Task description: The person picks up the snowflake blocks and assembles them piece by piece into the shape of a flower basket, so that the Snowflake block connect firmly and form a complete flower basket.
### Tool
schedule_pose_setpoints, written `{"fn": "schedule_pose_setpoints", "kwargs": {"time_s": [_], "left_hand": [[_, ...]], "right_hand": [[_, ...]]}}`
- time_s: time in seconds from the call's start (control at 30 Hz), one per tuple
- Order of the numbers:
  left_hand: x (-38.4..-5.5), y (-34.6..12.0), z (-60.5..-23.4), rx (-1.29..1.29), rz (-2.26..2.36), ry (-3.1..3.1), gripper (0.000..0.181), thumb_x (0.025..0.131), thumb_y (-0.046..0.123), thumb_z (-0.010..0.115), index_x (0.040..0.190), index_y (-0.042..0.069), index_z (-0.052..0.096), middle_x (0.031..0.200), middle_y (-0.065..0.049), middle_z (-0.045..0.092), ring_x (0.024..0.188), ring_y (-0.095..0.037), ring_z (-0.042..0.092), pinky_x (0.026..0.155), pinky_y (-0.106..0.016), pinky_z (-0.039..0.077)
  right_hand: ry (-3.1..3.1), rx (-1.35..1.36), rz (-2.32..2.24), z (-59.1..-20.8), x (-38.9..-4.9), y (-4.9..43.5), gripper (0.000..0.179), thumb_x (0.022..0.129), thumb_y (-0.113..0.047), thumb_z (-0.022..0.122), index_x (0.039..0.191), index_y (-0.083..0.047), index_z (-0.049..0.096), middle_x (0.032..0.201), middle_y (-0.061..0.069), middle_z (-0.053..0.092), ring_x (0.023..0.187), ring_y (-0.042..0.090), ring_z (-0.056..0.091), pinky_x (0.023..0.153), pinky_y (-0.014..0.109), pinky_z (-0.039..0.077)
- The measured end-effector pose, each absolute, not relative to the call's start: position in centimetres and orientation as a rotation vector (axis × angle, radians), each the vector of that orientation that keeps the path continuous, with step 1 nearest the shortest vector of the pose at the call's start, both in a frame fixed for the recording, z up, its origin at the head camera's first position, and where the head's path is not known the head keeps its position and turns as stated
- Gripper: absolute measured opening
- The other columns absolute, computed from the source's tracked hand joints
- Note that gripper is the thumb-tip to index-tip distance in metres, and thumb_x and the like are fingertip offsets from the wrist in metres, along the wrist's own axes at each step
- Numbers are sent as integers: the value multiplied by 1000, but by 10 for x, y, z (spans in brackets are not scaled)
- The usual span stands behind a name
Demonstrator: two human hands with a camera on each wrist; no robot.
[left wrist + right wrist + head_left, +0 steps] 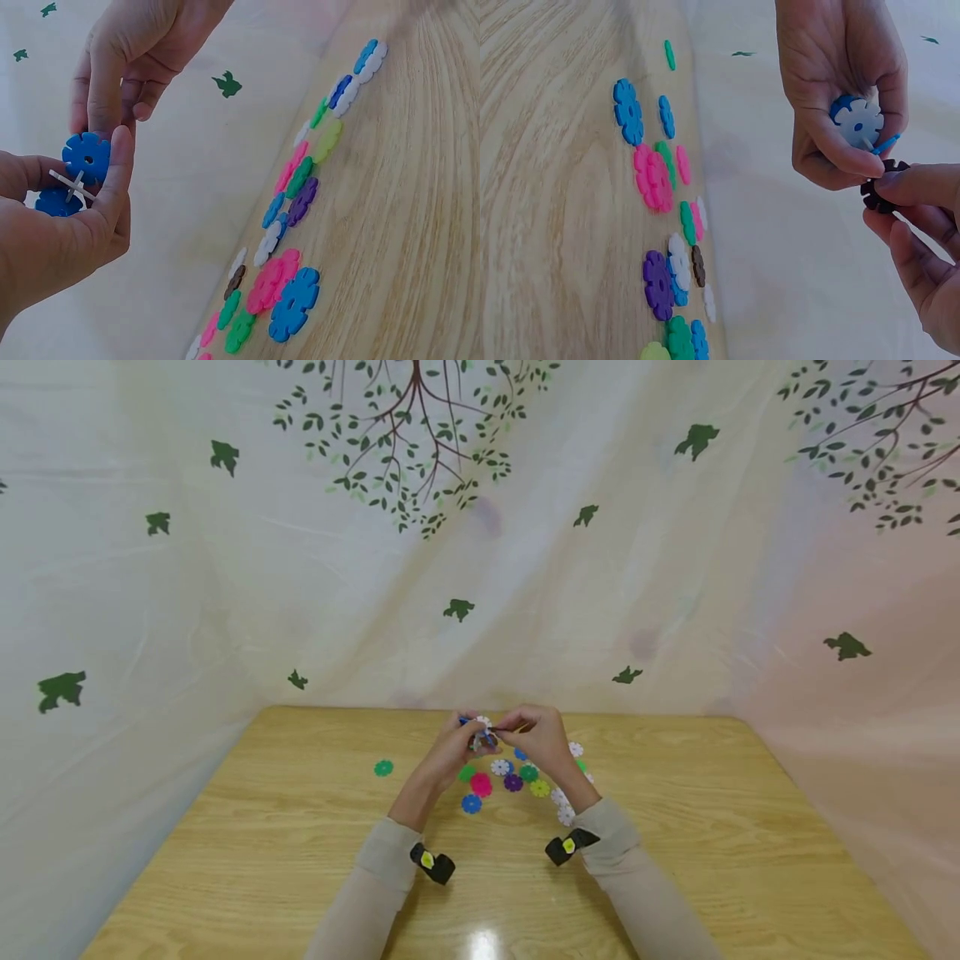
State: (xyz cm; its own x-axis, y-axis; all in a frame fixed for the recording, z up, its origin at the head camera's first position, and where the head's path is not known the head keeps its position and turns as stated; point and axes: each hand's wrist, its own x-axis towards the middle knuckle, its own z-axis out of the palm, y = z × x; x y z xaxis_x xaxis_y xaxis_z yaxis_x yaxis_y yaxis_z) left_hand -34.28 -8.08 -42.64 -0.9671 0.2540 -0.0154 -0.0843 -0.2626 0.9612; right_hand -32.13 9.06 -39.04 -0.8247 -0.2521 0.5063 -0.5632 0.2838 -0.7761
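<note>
My left hand [448, 750] holds a small cluster of notched plastic flower discs, blue and white, slotted into one another. In the left wrist view a blue disc [86, 156] stands at the top of this cluster, with a white disc seen edge-on below it. My right hand [542, 739] pinches a dark brown flower disc [877, 196] between thumb and fingers. That disc is right beside the cluster, close to a blue disc [886, 144] seen edge-on; whether the two are joined I cannot tell. Both hands are raised above the far part of the table.
Loose flower discs lie on the wooden table [300, 860] under and around the hands, among them a pink disc [481, 785], a blue disc [471, 803], a purple disc [513, 782] and several white ones. A green disc [383, 767] lies apart at left. A printed curtain [525, 635] hangs behind.
</note>
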Motion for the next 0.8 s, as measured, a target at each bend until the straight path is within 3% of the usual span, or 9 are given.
{"fn": "schedule_pose_setpoints", "kwargs": {"time_s": [0.23, 0.67, 0.8], "left_hand": [[-344, -80, -431, 260, 2283, 1797, 17, 102, 3, 43, 115, 6, 32, 96, -7, 52, 85, -16, 63, 86, -32, 62], [-346, -83, -426, 297, 2249, 1797, 17, 102, 4, 43, 115, 6, 32, 97, -7, 49, 92, -18, 60, 87, -35, 61], [-346, -84, -427, 290, 2233, 1778, 17, 102, 4, 44, 115, 6, 33, 98, -7, 52, 89, -15, 61, 85, -32, 62]], "right_hand": [[-2307, 784, 1558, -388, -319, 92, 5, 84, 11, 75, 86, 14, 73, 83, 28, 73, 68, 25, 71, 60, 18, 55], [-2297, 783, 1582, -410, -343, 95, 5, 84, 10, 75, 88, 14, 74, 85, 28, 74, 70, 25, 73, 60, 19, 56], [-2305, 769, 1607, -418, -349, 96, 9, 84, 4, 79, 87, 11, 75, 86, 26, 75, 70, 14, 72, 61, 20, 57]]}}
